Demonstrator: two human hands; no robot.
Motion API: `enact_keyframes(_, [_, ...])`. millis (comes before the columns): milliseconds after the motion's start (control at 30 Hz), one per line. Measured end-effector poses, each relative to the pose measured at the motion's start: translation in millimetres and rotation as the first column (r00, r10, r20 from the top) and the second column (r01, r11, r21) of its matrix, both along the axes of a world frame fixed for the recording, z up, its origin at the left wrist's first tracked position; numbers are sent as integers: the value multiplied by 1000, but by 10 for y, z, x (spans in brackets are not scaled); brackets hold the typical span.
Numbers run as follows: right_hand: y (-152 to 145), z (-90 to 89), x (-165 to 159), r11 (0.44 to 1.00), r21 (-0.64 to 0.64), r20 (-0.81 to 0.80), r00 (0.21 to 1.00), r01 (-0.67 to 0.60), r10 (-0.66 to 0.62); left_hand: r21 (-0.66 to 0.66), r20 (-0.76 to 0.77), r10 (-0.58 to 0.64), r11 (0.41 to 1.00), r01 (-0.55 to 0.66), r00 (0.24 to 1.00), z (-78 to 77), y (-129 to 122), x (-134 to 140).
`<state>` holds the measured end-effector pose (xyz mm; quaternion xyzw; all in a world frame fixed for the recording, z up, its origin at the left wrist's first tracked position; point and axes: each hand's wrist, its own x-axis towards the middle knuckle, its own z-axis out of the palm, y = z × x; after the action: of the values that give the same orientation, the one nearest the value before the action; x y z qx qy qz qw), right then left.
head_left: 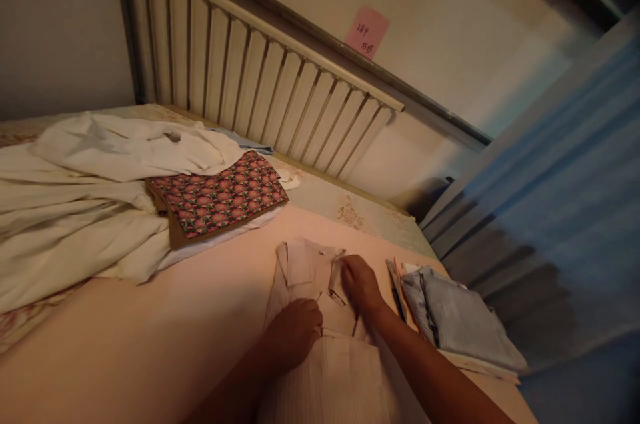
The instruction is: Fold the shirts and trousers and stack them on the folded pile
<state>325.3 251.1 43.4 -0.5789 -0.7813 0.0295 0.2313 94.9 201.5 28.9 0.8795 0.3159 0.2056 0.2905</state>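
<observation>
"What have we got hold of?"

"Our left hand [296, 334] and right hand [362, 284] each pinch the pale garment [345, 371], which lies beneath them on the bed [195, 324] (our grip is partly hidden), perhaps keeping its folds flat."

"Anything in our way?"

"No; folded clothes [465, 317] sit rightward, patterned cloth [225, 194] and white cloth [135, 154] ahead-left, apart from us."

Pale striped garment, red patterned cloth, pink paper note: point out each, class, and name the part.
Pale striped garment [337, 357]: head view, on its striped lower part.
Red patterned cloth [225, 194]: head view, middle of its printed face.
Pink paper note [367, 33]: head view, middle of the sheet.
</observation>
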Motion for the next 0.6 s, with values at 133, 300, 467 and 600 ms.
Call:
enact_keyframes(133, [369,49,361,946,-24,-139,936,323,-323,1,-13,4,1000,-4,1000,-4,6,3])
enact_keyframes(300, [749,-57,631,923,-190,-161,917,335,-366,2,-17,10,1000,-10,1000,-42,17,16])
enact_keyframes(467, [838,-96,588,932,-287,-211,934,222,-287,-3,-5,14,1000,-14,1000,-59,18,24])
enact_keyframes(600, [877,-61,511,933,-324,-230,944,155,-236,-13,11,17,1000,-17,1000,-60,15,28])
